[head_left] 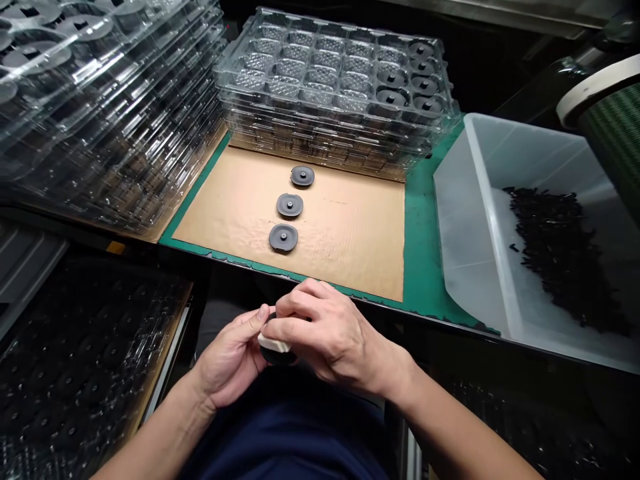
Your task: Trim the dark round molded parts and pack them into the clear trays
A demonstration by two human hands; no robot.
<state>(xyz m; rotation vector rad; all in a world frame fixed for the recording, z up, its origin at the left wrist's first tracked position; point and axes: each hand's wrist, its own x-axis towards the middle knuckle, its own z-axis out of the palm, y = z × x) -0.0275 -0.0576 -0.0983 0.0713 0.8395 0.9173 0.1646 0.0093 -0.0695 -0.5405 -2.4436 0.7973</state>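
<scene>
My left hand (235, 357) is closed around the edge of a round black part (277, 358), held in front of my lap just off the table's near edge. Over that part, my right hand (333, 333) pinches a small white block or folded pad (274, 343) and presses it against the black surface. My fingers hide much of both. On the cardboard sheet (350, 233) beyond lie three dark discs with a small metal centre: a far disc (303, 176), a middle disc (289, 206) and a near disc (283, 237).
Stacked clear trays (325, 110) stand behind the cardboard, some pockets holding black discs. A taller tray stack (110, 107) rises at left. At right, a translucent bin (465, 220) contains small black pieces (560, 247). Lower left, another tray (75, 373) holds dark discs.
</scene>
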